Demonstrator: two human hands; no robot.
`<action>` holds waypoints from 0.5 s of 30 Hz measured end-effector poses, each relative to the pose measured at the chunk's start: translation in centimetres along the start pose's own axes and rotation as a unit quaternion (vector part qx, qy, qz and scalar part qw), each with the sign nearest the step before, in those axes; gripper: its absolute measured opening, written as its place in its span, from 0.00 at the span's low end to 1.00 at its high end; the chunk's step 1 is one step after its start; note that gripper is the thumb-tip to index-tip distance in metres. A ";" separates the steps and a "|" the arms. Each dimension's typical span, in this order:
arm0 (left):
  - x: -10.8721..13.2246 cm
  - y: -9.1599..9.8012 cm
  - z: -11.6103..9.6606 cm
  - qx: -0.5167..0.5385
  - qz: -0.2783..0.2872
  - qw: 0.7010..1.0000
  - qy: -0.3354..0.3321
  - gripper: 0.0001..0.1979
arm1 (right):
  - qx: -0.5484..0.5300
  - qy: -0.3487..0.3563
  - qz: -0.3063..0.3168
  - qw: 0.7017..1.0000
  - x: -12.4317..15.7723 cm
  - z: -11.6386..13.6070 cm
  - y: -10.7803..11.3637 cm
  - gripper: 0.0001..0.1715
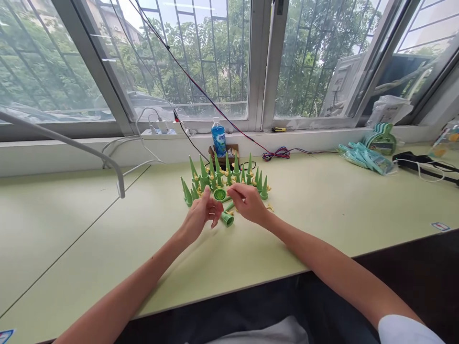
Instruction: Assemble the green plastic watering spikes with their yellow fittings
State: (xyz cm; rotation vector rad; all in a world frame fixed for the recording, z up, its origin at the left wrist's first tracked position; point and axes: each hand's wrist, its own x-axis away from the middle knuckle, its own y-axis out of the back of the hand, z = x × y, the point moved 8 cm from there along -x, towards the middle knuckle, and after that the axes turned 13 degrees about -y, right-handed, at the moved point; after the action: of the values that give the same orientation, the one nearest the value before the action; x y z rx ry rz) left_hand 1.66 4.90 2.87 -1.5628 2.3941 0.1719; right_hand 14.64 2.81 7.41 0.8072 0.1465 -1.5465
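Observation:
My left hand is held over the table, thumb raised and fingers loosely curled apart, with nothing visible in it. Close by on the right, my right hand has thumb and fingertips pinched together; whatever they hold is too small or hidden to make out. Between the hands shows a round green piece with a hollow, ridged face. Below it a green hollow cone lies on its side, its open end facing me. Behind the hands, several pointed green cones stand upright with small yellow pieces scattered among them.
A pale green table runs beneath the window. Behind the cones are a blue bottle and a small brown box. A coiled cable, bagged teal items and a black strap lie rightward. A white curved bar crosses the left.

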 end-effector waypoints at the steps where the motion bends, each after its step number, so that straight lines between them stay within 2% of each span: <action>1: 0.0 -0.2 0.3 0.014 0.007 1.000 0.013 0.29 | 0.011 0.018 0.005 1.000 0.1 0.3 -0.1 0.20; 8: 0.4 -0.9 0.9 0.048 0.036 0.998 0.035 0.21 | 0.022 0.048 0.023 0.998 0.4 0.5 -0.7 0.17; 12: 0.3 -0.8 0.7 0.054 0.031 0.998 0.016 0.20 | 0.025 0.034 0.026 0.999 0.4 0.1 -0.9 0.17; 15: 0.2 -0.4 0.3 0.021 0.018 0.999 -0.016 0.19 | 0.025 0.013 0.031 0.999 0.3 -0.4 -1.1 0.19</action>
State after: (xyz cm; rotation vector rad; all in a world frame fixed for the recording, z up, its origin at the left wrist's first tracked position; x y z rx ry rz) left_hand 1.99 4.59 2.54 -1.4880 2.3875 0.1514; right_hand 13.80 2.91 6.55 0.8634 0.1020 -1.4863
